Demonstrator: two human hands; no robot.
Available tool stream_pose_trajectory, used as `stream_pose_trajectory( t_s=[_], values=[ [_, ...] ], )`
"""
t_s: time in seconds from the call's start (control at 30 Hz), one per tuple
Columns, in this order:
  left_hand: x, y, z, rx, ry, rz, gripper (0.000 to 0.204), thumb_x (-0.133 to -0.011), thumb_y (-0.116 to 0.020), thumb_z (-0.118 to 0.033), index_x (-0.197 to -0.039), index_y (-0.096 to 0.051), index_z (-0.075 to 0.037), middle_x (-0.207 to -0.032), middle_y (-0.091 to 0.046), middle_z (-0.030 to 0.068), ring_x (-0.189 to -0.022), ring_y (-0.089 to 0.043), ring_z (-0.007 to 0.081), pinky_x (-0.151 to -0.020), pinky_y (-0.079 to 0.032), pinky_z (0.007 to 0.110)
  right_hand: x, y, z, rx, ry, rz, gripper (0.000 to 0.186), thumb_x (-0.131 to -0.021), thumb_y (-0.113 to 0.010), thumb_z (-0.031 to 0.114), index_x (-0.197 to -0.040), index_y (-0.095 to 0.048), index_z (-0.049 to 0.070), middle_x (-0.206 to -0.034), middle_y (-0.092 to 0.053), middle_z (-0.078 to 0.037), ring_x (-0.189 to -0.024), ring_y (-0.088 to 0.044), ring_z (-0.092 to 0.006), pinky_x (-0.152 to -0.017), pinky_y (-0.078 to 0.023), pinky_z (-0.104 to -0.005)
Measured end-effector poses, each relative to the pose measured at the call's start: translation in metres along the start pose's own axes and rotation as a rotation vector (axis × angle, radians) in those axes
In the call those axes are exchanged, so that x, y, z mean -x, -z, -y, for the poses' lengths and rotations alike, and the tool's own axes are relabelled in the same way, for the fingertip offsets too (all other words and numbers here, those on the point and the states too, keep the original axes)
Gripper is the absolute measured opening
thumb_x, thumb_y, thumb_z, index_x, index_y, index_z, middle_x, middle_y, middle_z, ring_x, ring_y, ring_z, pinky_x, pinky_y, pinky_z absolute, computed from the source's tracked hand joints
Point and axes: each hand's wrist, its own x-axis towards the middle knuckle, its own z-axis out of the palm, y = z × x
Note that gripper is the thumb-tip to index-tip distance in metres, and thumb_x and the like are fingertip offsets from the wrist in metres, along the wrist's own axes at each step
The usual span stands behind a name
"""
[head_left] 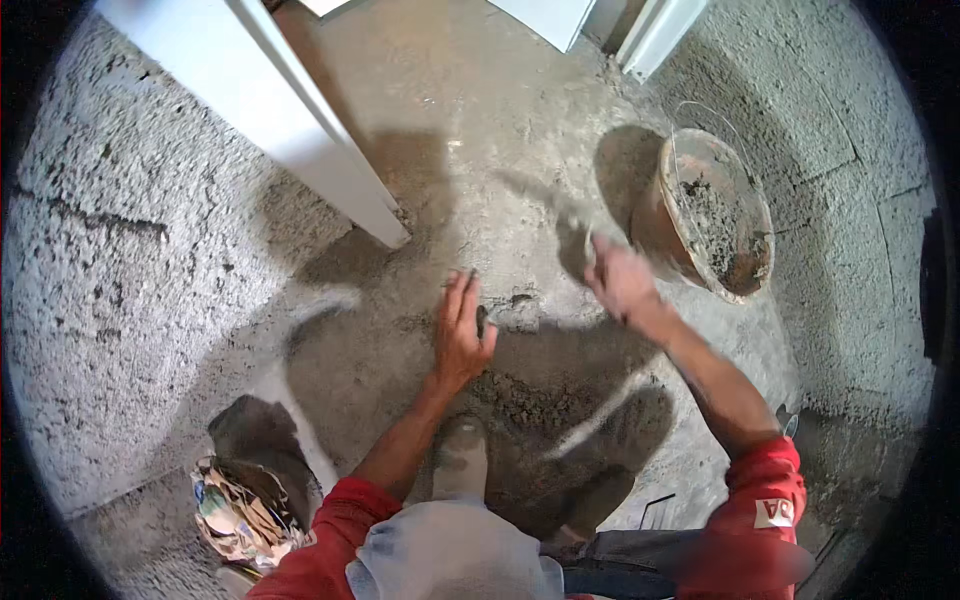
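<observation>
My left hand (463, 335) rests on the rough concrete floor (515, 110), fingers stretched out beside a small cracked patch (520, 300). My right hand (620, 280), motion-blurred, grips a tool (560, 210) that looks like a trowel; its blade is smeared and hard to make out. Just right of that hand stands a bucket (670, 235) with a wire handle and grey, lumpy mortar (710, 215) inside. Dark crumbly material (530, 400) lies on the floor below and between my hands.
A white door frame (300, 130) stands at upper left, with white panels (540, 15) and another frame (655, 30) at the top. Rough block walls (120, 300) (850, 250) flank me. A crumpled paper sack (245, 510) lies at lower left. My pale shoe (460, 465) is below my left hand.
</observation>
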Motion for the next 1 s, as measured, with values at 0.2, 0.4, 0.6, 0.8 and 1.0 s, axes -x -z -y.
stream_pose_trajectory(
  t_s=[0.2,0.4,0.6,0.8,1.0],
  values=[
    [0.012,0.036,-0.033,0.145,0.175,0.132,0.048,-0.089,-0.048,-0.017,-0.133,-0.040,0.001,-0.130,-0.045,0.0254,-0.121,-0.044,0.0397,-0.102,-0.036,0.045,-0.126,0.041,0.012,-0.487,-0.193,0.360,0.038,-0.083,-0.054,0.009,-0.120,-0.050,-0.001,-0.063,-0.058,-0.013,-0.044,-0.055,-0.0204,-0.038,-0.045,-0.0342],
    [0.039,0.098,-0.029,-0.025,0.284,-0.121,0.040,-0.087,-0.051,-0.013,-0.125,-0.048,-0.001,-0.114,-0.054,0.0198,-0.106,-0.055,0.0348,-0.092,-0.043,0.042,-0.042,0.034,0.045,-0.069,0.203,0.564,0.055,-0.075,-0.059,-0.004,-0.128,-0.047,0.002,-0.084,-0.063,-0.019,-0.061,-0.063,-0.0237,-0.046,-0.055,-0.0305],
    [0.056,0.107,-0.071,0.018,0.247,-0.138,0.040,-0.081,-0.057,-0.007,-0.120,-0.052,-0.002,-0.103,-0.055,0.0167,-0.093,-0.059,0.0305,-0.081,-0.049,0.038,-0.047,0.001,-0.003,-0.119,0.582,0.307,0.034,-0.079,-0.061,0.004,-0.113,-0.059,0.002,-0.088,-0.065,-0.016,-0.073,-0.065,-0.0270,-0.071,-0.058,-0.0360],
    [0.087,0.165,-0.127,-0.069,0.302,0.055,0.042,-0.077,-0.058,-0.009,-0.118,-0.051,-0.003,-0.102,-0.054,0.0197,-0.090,-0.056,0.0368,-0.079,-0.046,0.043,-0.021,-0.015,0.034,0.187,0.408,0.582,0.030,-0.082,-0.055,0.007,-0.110,-0.057,-0.002,-0.093,-0.065,-0.018,-0.081,-0.063,-0.0225,-0.070,-0.054,-0.0344],
    [0.107,0.182,-0.184,-0.113,0.237,0.068,0.047,-0.073,-0.061,-0.004,-0.118,-0.051,-0.003,-0.101,-0.054,0.0183,-0.089,-0.058,0.0311,-0.079,-0.048,0.039,0.034,-0.020,0.015,0.150,0.813,0.184,0.031,-0.079,-0.062,0.025,-0.097,-0.061,-0.001,-0.089,-0.062,-0.025,-0.084,-0.062,-0.0362,-0.067,-0.050,-0.0396]
  ],
)
